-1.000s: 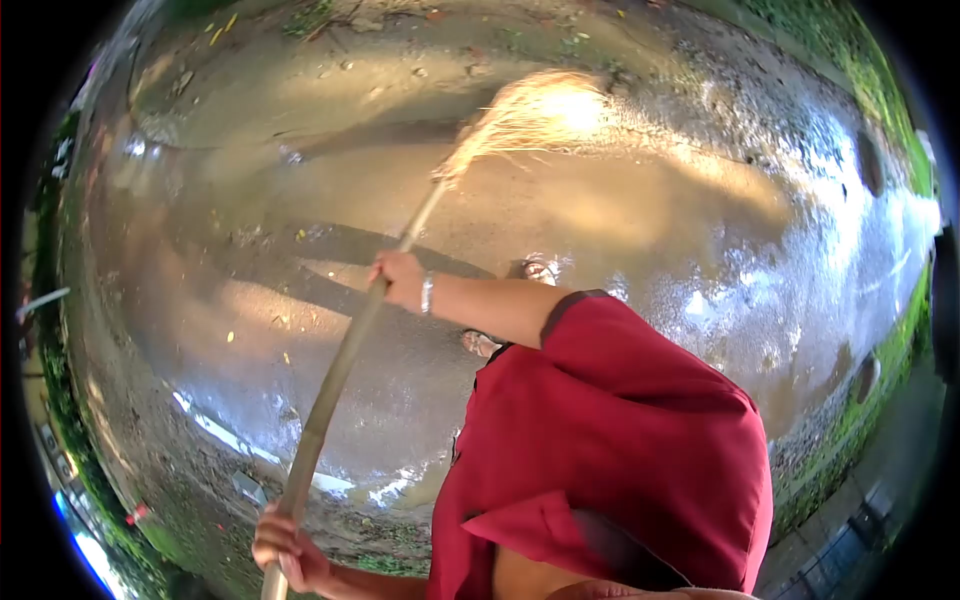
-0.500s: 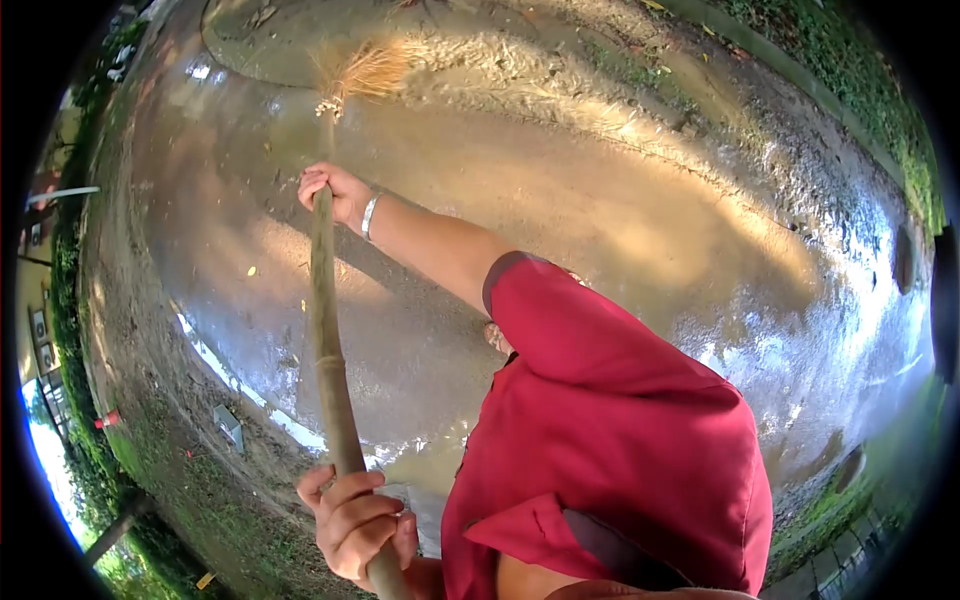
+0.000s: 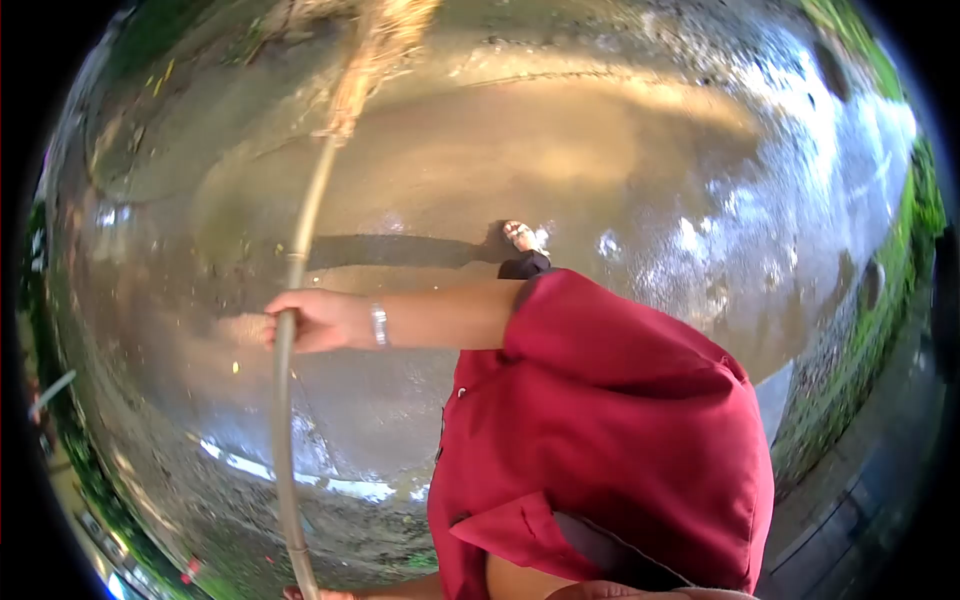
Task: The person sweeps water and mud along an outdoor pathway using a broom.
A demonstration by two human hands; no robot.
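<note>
R hand point(image 3: 322, 320), metal band point(image 3: 379, 324) at wrist, is clamped round broom point(image 3: 284, 400) handle approx mid-length. Bristles point(image 3: 380, 55) are beyond that hand, at top of view, blurred & partly cut off; rest of handle runs back past it to bottom edge. L hand point(image 3: 338, 596) is at that lower end, bits showing each side of handle, but mostly out of frame, so can't tell its grip. Wet ground point(image 3: 560, 150) under broom, w/ 1 foot point(image 3: 520, 236) to R of handle in view, well apart from it.
</note>
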